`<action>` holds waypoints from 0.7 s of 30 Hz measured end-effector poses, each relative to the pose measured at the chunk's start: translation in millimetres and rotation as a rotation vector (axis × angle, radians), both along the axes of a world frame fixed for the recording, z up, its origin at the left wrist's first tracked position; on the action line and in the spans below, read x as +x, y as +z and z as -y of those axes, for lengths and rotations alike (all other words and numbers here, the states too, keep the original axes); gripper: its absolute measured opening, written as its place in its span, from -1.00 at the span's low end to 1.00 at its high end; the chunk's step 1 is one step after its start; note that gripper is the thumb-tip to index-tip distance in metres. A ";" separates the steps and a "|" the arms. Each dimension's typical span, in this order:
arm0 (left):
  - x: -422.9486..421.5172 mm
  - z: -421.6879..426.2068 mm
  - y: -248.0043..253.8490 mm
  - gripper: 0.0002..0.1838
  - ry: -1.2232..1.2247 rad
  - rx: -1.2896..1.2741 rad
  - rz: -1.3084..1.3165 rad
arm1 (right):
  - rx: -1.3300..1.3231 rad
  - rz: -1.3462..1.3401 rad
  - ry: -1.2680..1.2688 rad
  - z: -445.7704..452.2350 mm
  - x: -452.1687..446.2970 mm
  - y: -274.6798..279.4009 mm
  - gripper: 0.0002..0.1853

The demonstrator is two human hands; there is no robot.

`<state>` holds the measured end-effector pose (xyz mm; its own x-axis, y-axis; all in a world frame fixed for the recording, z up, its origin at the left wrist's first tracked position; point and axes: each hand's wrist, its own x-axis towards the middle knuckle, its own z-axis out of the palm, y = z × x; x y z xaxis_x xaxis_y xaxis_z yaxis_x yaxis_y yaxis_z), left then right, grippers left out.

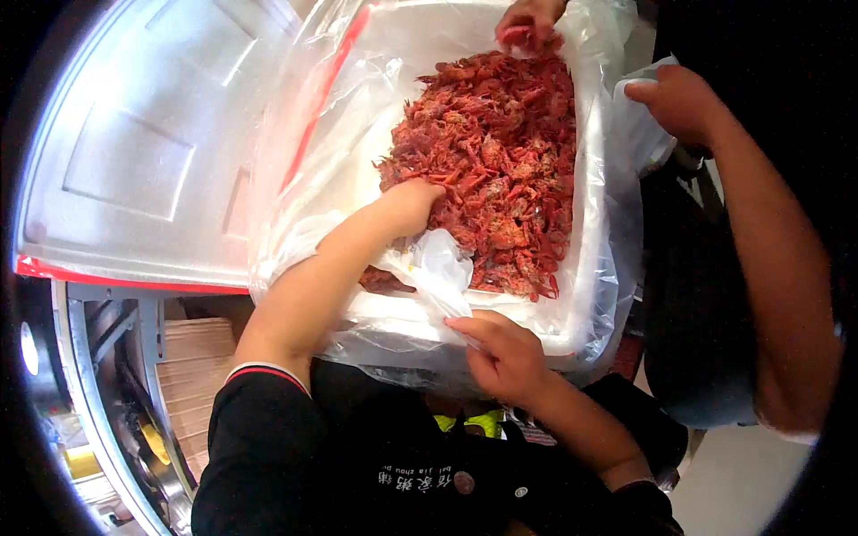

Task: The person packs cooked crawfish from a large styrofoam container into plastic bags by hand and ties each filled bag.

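A heap of red cooked crayfish fills much of a white foam box with a clear plastic liner. My left hand reaches in at the heap's near left edge, palm down. Its fingers are hidden among the crayfish, so I cannot see whether they grip any. Over the box's near rim, my right hand pinches the edge of a thin white plastic bag. The bag lies bunched below my left wrist, beside a few crayfish under its left side.
Another person stands at the right. One of their hands is at the far end of the heap; the other grips a white bag. A foam lid with red tape leans left, above a metal frame and stacked cardboard.
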<state>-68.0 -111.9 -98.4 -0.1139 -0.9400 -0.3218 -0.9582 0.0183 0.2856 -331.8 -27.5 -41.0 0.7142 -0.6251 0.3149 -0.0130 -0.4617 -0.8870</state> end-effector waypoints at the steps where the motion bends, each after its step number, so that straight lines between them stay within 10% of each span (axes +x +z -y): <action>1: 1.9 1.5 7.8 -0.55 0.003 0.016 0.041 | 0.022 -0.002 -0.006 0.6 -0.4 -0.3 -0.55; 5: 31.0 42.0 1.6 -0.47 0.236 -0.052 0.005 | 0.082 -0.028 0.000 4.0 -1.1 5.9 -0.58; 7: 43.8 67.6 -6.8 -0.44 0.730 -0.086 -0.454 | 0.091 -0.075 -0.002 4.5 -1.0 6.9 -0.59; 15: 76.7 81.6 -57.6 -0.54 0.446 -0.159 0.198 | 0.126 -0.009 0.002 13.3 0.1 4.9 -0.61; 21: 85.0 45.9 6.4 -0.65 0.673 -0.083 -0.434 | 0.193 0.023 -0.076 17.8 2.9 1.0 -0.65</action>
<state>17.0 -157.8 -92.0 0.3868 -0.8703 -0.3050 -0.5751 -0.4862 0.6579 -328.9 -45.3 -40.1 0.6566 -0.7274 0.1994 -0.0201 -0.2811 -0.9595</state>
